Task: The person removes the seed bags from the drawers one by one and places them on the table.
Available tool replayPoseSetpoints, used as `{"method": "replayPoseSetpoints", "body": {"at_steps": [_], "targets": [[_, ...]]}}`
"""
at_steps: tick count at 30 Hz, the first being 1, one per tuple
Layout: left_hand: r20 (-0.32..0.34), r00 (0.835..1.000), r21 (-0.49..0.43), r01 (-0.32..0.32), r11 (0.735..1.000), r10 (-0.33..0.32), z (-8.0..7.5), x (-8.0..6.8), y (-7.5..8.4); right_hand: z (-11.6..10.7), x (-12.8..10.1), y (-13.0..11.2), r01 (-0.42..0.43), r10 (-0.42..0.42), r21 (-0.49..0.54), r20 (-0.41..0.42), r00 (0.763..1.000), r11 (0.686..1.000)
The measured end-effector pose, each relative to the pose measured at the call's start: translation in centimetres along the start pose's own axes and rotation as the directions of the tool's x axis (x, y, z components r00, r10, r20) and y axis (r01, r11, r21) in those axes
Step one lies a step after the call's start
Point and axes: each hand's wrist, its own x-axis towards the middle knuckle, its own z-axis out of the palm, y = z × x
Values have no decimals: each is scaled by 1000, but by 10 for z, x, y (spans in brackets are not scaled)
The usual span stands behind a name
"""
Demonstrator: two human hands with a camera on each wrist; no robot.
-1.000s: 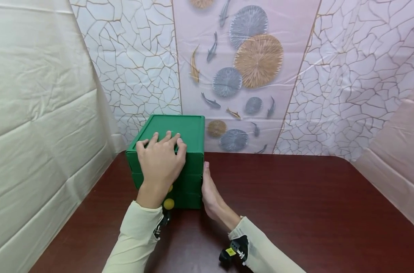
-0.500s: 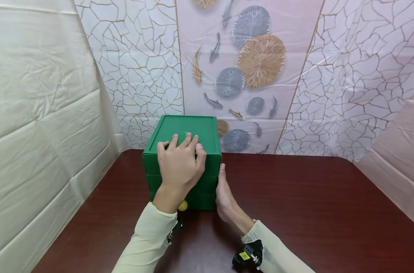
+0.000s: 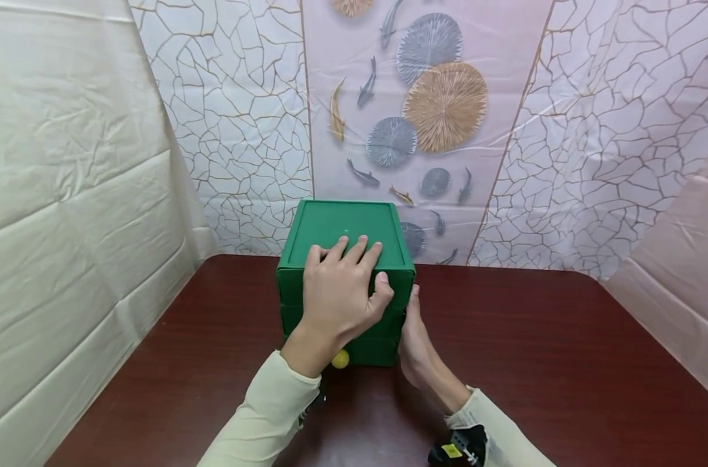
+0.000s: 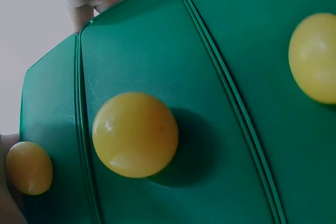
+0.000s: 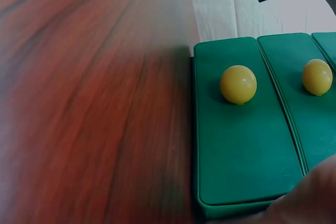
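Observation:
A green drawer box (image 3: 348,217) with stacked drawers stands upright on the table. My left hand (image 3: 339,292) rests on its top front edge, fingers spread over the lid and thumb near the front. Against the box's right side lies my right hand (image 3: 417,344), its fingers mostly straight. One round yellow knob (image 3: 340,359) shows low on the front, below my left wrist; the left hand and forearm hide the others. The left wrist view has three drawer fronts, each with a yellow knob (image 4: 135,135). In the right wrist view, the lowest knob (image 5: 238,84) sits close to the tabletop.
The dark red-brown wooden table (image 3: 535,344) extends to both sides of the box. A patterned cloth (image 3: 243,123) hangs behind it, and a pale cloth (image 3: 80,214) hangs along the left. A black wrist camera (image 3: 459,447) is strapped to the right forearm.
The drawer box has slid to the right across the table, and lately a little nearer to me. Both hands have travelled with it, keeping their places on the top and right side.

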Motion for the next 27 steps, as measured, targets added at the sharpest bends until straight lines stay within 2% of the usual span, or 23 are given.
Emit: {"method": "replayPoseSetpoints", "body": {"at_steps": [4, 8, 12, 15, 18, 24, 27], "targets": [[-2, 999, 33, -39, 999, 39, 1, 4, 8, -8, -3, -5, 7, -7, -9, -17, 1000, 1000], [-3, 999, 56, -40, 998, 40, 4, 7, 16, -14, -4, -8, 11, -11, -16, -17, 1000, 1000], [-62, 995, 13, -77, 997, 78, 14, 11, 29, -25, -7, -8, 28, -28, -2, -20, 999, 1000], [-126, 984, -6, -126, 992, 124, 23, 13, 42, -35, -10, -8, 40, -40, 16, -34, 999, 999], [-177, 974, 9, -142, 990, 142, 30, 14, 53, -44, -13, -8, 49, -49, 17, -34, 998, 999], [-220, 963, 17, -155, 988, 154, 37, 22, 67, -57, -19, -11, 37, -35, 45, -60, 998, 998], [-233, 956, 52, -170, 984, 178, 41, 26, 73, -59, -20, -12, 26, -18, 79, -96, 995, 997]]}}
